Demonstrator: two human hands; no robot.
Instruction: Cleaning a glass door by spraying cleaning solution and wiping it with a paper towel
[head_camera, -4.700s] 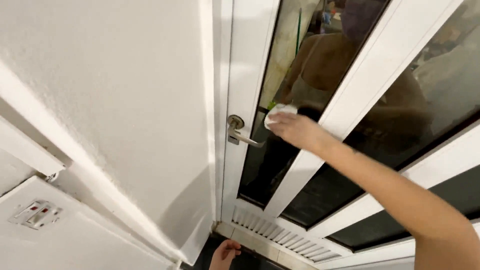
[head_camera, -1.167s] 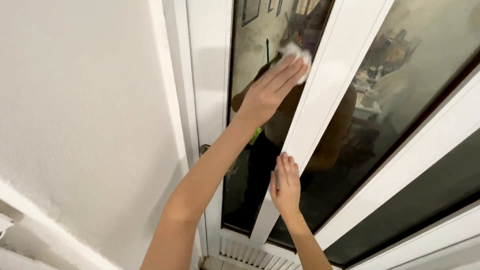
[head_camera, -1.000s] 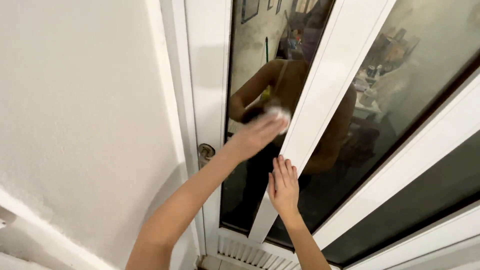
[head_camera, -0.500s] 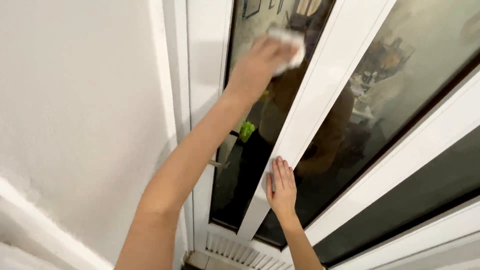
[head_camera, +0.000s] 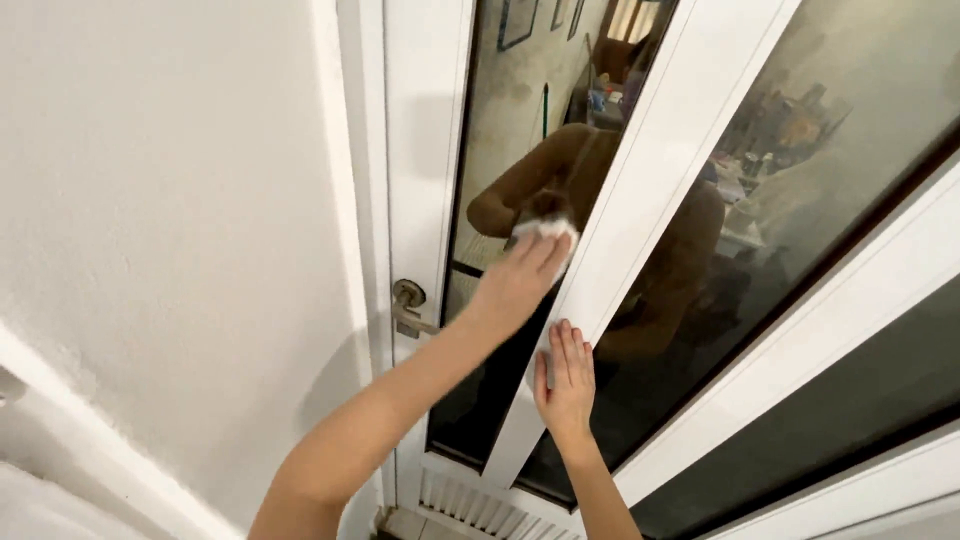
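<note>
- Okay, left hand (head_camera: 515, 285) reaches up from the lower left, arm stretched across the door frame, and presses a white cloth (head_camera: 547, 230) against the glass pane (head_camera: 500, 120).
- Fingers of the left hand lie mostly straight and close together over the cloth, pinning the wad under the fingertips. Only the cloth's top edge pokes out past them.
- The cloth sits at the right edge of the narrow pane, just beside the white diagonal bar (head_camera: 650, 170), at about mid-height of the glass.
- Right hand (head_camera: 568, 385) is lower, flat and spread open, palm against the white diagonal bar with fingers pointing up. It grips nothing.
- The two hands are near each other but apart, with the right one just under the left wrist.
- The metal door handle (head_camera: 408, 305) is on the white frame to the left of the pane, just beside the left forearm. Contact can't be told.
- The glass shows a blurred reflection of the person and a room.
- Vent slats (head_camera: 460, 495) run along the bottom of the door, under the pane.
- A white textured wall (head_camera: 160, 200) fills the left side.
- A second, wider glass pane (head_camera: 820, 130) lies right of the bar.
</note>
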